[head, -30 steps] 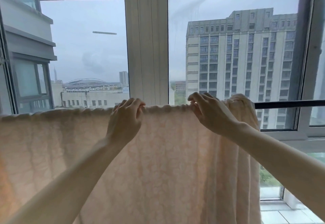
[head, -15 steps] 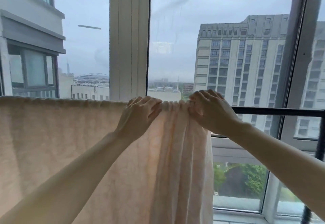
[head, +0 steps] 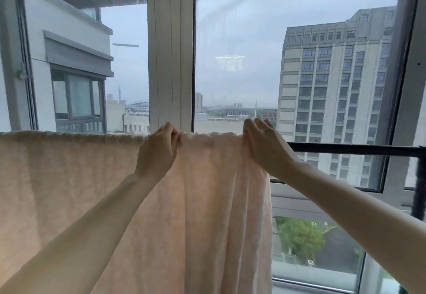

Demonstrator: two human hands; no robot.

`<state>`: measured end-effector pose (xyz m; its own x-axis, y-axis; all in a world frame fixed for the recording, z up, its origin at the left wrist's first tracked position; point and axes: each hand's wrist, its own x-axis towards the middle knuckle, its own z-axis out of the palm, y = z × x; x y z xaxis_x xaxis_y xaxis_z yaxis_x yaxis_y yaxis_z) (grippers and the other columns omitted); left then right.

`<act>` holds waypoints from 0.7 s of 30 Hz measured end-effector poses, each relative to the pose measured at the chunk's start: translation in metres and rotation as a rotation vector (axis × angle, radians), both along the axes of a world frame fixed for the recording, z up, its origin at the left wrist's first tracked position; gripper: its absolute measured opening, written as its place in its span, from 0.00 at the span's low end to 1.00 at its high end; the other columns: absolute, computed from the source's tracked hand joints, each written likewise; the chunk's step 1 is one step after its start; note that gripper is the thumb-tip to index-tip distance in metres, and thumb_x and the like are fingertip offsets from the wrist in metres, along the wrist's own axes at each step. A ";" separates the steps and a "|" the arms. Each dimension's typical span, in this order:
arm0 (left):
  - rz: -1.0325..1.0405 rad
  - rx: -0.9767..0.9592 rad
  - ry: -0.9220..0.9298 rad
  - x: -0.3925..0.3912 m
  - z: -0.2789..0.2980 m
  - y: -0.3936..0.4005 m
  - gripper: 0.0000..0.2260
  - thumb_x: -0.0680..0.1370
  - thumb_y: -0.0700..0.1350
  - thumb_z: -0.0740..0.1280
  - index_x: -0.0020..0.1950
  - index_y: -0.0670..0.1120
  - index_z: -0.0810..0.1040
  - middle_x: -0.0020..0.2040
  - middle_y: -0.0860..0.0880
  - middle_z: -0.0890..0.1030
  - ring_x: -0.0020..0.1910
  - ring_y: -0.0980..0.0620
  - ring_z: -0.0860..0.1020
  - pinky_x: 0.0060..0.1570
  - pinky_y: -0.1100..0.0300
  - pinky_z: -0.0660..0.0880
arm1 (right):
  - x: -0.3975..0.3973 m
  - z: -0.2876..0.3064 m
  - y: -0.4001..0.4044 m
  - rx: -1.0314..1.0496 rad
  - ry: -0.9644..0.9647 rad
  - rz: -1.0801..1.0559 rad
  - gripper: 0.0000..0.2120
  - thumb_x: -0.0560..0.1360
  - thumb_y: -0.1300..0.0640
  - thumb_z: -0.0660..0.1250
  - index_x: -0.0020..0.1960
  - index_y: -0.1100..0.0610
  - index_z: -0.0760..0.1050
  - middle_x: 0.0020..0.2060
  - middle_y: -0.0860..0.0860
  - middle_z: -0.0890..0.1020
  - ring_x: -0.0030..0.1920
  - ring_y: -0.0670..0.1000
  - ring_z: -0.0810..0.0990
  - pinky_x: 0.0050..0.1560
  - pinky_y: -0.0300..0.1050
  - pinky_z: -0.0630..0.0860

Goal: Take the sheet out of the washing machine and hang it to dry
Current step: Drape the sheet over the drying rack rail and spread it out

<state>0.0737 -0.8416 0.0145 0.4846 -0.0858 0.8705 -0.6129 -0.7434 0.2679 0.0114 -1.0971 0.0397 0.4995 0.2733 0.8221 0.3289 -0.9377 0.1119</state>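
Head view: a pale peach sheet [head: 80,190] hangs over a dark horizontal rail [head: 352,149] in front of a tall window [head: 242,63]. The cloth covers the rail from its left end to a little past the middle, and its folded top edge runs along the rail line. The rail's right stretch is bare up to a dark upright post [head: 418,183] at the right end.

The left hand [head: 159,150] is at the sheet's top edge, just left of the white window mullion [head: 170,51], fingers curled and pinching the fabric against the thumb. The right hand [head: 265,148] is at the sheet's right border, where the cloth ends on the rail; its fingers are curled over the top edge and grip the fabric there. Between the two hands the cloth lies fairly flat along the rail, and below the right hand it falls in long vertical folds.

Through the glass stand a tall grey building [head: 334,97] on the right, a neighbouring balcony [head: 76,74] on the left, and trees [head: 299,236] far below.
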 end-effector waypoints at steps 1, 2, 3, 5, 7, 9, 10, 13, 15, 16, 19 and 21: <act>0.019 -0.009 0.001 0.004 -0.002 0.010 0.07 0.81 0.44 0.60 0.45 0.45 0.71 0.40 0.49 0.77 0.38 0.46 0.77 0.37 0.53 0.72 | -0.003 -0.001 -0.011 0.002 -0.014 -0.032 0.06 0.77 0.69 0.61 0.48 0.59 0.68 0.42 0.55 0.74 0.42 0.52 0.69 0.40 0.45 0.70; 0.034 -0.010 -0.003 0.006 -0.003 0.018 0.06 0.81 0.44 0.60 0.45 0.44 0.71 0.39 0.49 0.77 0.38 0.46 0.76 0.36 0.53 0.72 | -0.007 -0.002 -0.022 -0.006 -0.030 -0.057 0.06 0.76 0.70 0.61 0.47 0.60 0.68 0.42 0.55 0.74 0.42 0.52 0.70 0.40 0.46 0.71; 0.040 -0.003 -0.009 0.008 -0.004 0.023 0.06 0.81 0.43 0.60 0.45 0.44 0.70 0.39 0.49 0.76 0.37 0.46 0.76 0.35 0.53 0.72 | -0.012 -0.003 -0.032 -0.015 -0.042 -0.077 0.06 0.77 0.69 0.62 0.47 0.60 0.68 0.42 0.56 0.74 0.42 0.53 0.70 0.41 0.49 0.73; 0.038 0.013 -0.004 0.007 -0.003 0.026 0.07 0.81 0.43 0.60 0.44 0.44 0.69 0.38 0.49 0.75 0.37 0.47 0.75 0.35 0.52 0.73 | -0.020 -0.002 -0.042 -0.018 -0.036 -0.117 0.03 0.78 0.66 0.61 0.47 0.61 0.69 0.42 0.56 0.75 0.43 0.54 0.71 0.42 0.54 0.76; 0.033 0.004 0.007 0.004 0.000 0.021 0.06 0.80 0.42 0.60 0.44 0.44 0.70 0.38 0.49 0.75 0.37 0.46 0.76 0.37 0.52 0.73 | -0.026 0.001 -0.041 0.013 -0.023 -0.142 0.03 0.79 0.63 0.59 0.47 0.61 0.70 0.43 0.55 0.76 0.45 0.54 0.72 0.44 0.54 0.76; 0.014 -0.011 -0.008 -0.003 0.002 0.012 0.04 0.80 0.42 0.61 0.45 0.45 0.72 0.41 0.49 0.78 0.41 0.46 0.78 0.43 0.51 0.74 | -0.031 0.006 -0.034 0.076 -0.010 -0.152 0.06 0.80 0.59 0.58 0.49 0.59 0.72 0.46 0.53 0.79 0.48 0.53 0.73 0.46 0.52 0.75; -0.018 -0.004 -0.029 -0.008 0.002 0.005 0.03 0.80 0.43 0.62 0.48 0.45 0.74 0.43 0.49 0.80 0.44 0.47 0.79 0.48 0.50 0.75 | -0.032 0.009 -0.029 0.102 0.000 -0.145 0.06 0.80 0.58 0.58 0.49 0.57 0.72 0.46 0.52 0.79 0.49 0.52 0.73 0.47 0.51 0.75; -0.177 0.124 -0.061 -0.025 0.005 -0.021 0.08 0.80 0.48 0.63 0.57 0.48 0.77 0.53 0.52 0.82 0.52 0.51 0.79 0.59 0.50 0.72 | -0.038 0.016 -0.017 0.181 0.074 -0.134 0.05 0.78 0.57 0.60 0.52 0.56 0.72 0.47 0.52 0.80 0.50 0.53 0.75 0.48 0.52 0.76; -0.240 0.176 -0.037 -0.030 0.007 -0.037 0.11 0.80 0.53 0.63 0.58 0.49 0.78 0.54 0.54 0.82 0.53 0.54 0.79 0.57 0.54 0.72 | -0.040 0.021 -0.014 0.215 0.128 -0.226 0.09 0.78 0.52 0.61 0.50 0.58 0.73 0.43 0.53 0.80 0.47 0.54 0.76 0.47 0.52 0.77; -0.252 0.176 -0.023 -0.030 0.007 -0.043 0.11 0.80 0.54 0.63 0.57 0.50 0.78 0.53 0.55 0.81 0.52 0.55 0.78 0.56 0.55 0.72 | -0.041 0.022 -0.016 0.227 0.146 -0.280 0.12 0.78 0.50 0.61 0.47 0.59 0.74 0.40 0.53 0.80 0.44 0.55 0.77 0.45 0.53 0.78; -0.248 0.164 -0.027 -0.028 0.007 -0.051 0.09 0.78 0.54 0.65 0.52 0.52 0.80 0.49 0.57 0.81 0.48 0.56 0.78 0.51 0.55 0.74 | -0.047 0.025 -0.023 0.269 0.188 -0.330 0.18 0.78 0.46 0.61 0.39 0.59 0.75 0.32 0.55 0.80 0.38 0.56 0.79 0.43 0.55 0.79; -0.250 0.140 -0.034 -0.028 0.008 -0.054 0.07 0.78 0.53 0.67 0.49 0.51 0.80 0.46 0.57 0.81 0.44 0.56 0.78 0.47 0.57 0.74 | -0.050 0.025 -0.024 0.253 0.196 -0.317 0.16 0.78 0.47 0.62 0.40 0.59 0.74 0.33 0.54 0.79 0.37 0.56 0.78 0.42 0.55 0.79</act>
<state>0.0456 -0.8951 0.0229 0.4043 -0.3193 0.8571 -0.7887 -0.5962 0.1499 -0.0386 -1.1210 0.0645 0.6789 -0.1153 0.7251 0.0133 -0.9855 -0.1691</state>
